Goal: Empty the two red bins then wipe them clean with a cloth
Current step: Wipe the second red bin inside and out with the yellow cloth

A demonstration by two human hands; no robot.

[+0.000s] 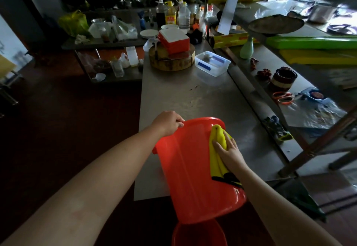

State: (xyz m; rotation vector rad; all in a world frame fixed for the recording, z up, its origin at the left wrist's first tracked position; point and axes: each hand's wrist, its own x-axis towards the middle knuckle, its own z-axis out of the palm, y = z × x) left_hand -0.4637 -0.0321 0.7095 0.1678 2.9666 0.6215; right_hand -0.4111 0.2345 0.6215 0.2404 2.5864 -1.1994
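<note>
While the second red bin (pixel 199 234) is sitting nearest, partly cut off, the first red bin (pixel 193 168) is lying tilted over the near edge of the steel table (pixel 193 95), base toward the camera. With straight fingers, the right hand (pixel 228 149) is pressing the yellow cloth (pixel 218 141) against its outer wall. Farther off, the left hand (pixel 170 122) is gripping the rim. Being thin, light plastic, it is probably flexing and sliding, so the rim looks the firmest hold.
</note>
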